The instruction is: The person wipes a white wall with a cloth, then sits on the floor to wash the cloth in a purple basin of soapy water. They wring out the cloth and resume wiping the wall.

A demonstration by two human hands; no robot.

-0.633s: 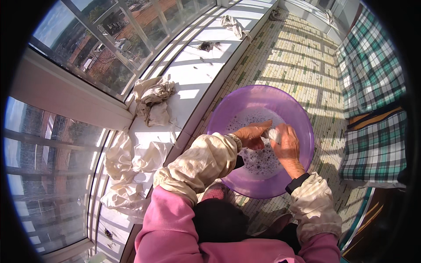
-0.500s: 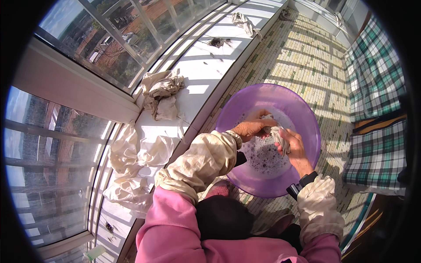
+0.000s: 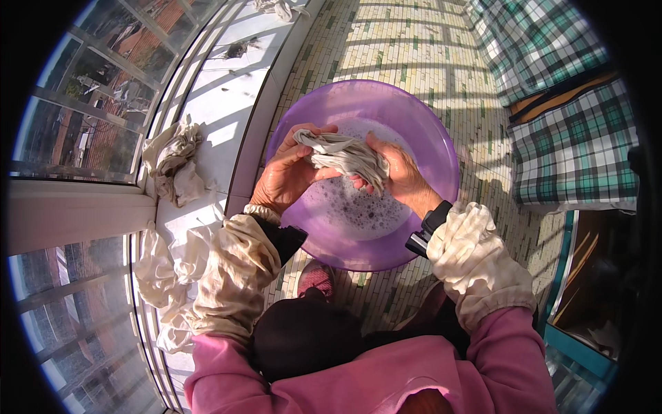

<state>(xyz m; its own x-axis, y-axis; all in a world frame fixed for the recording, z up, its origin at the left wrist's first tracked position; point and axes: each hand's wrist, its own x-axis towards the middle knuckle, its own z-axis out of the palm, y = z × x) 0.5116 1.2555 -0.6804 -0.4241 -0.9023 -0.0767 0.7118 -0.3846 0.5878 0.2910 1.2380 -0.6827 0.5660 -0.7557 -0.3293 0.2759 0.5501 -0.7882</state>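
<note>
Between my two hands is a bunched, twisted, greyish-white wet cloth (image 3: 348, 157), held over a purple basin (image 3: 440, 148). My left hand (image 3: 281, 172) grips its left end, the thumb on top and fingers reaching underneath. At the right end my right hand (image 3: 405, 176) has closed on the folds, with fingertips showing below the cloth. Soapy water (image 3: 365, 207) with foam and dark bubbles lies in the basin beneath. The cloth is above the water, and its folds hide parts of my fingers.
Crumpled pale cloths (image 3: 172, 155) lie along the white window ledge (image 3: 224, 103) at the left, with another cloth (image 3: 276, 8) farther off. Green-and-white checked fabric (image 3: 576, 148) hangs over something at the right. The basin stands on a tiled floor (image 3: 376, 41), near my shoe (image 3: 316, 278).
My hands have come up toward me and apart, stretching the twisted cloth sideways between them. The view has shifted, so the basin appears farther left and higher.
</note>
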